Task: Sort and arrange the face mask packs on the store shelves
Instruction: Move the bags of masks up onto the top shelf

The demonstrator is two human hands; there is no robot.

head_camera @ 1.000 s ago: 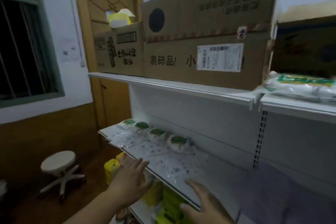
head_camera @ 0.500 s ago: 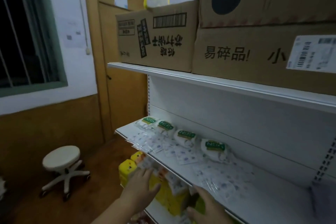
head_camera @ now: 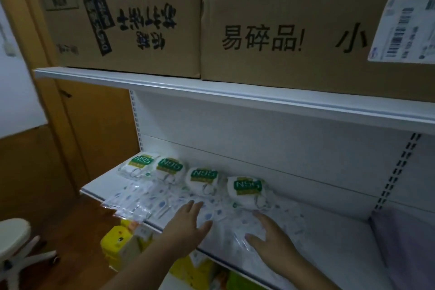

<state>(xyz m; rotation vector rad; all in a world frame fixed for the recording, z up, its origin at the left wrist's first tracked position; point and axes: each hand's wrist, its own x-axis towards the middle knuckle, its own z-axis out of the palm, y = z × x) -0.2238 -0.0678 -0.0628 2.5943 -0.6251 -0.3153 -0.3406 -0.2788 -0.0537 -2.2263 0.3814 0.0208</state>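
The middle shelf (head_camera: 329, 240) carries four N95 mask packs (head_camera: 203, 178) in a row at the back and clear printed mask packs (head_camera: 150, 198) spread in front. The left hand (head_camera: 186, 223) and right hand (head_camera: 270, 235) lie flat with fingers extended on the clear packs, gripping nothing. Two cardboard boxes (head_camera: 282, 30) sit closed on the upper shelf (head_camera: 211, 92).

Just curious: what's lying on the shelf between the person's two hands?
In the head view, clear printed mask packs cover the shelf between the left hand and right hand; both hands rest on them.
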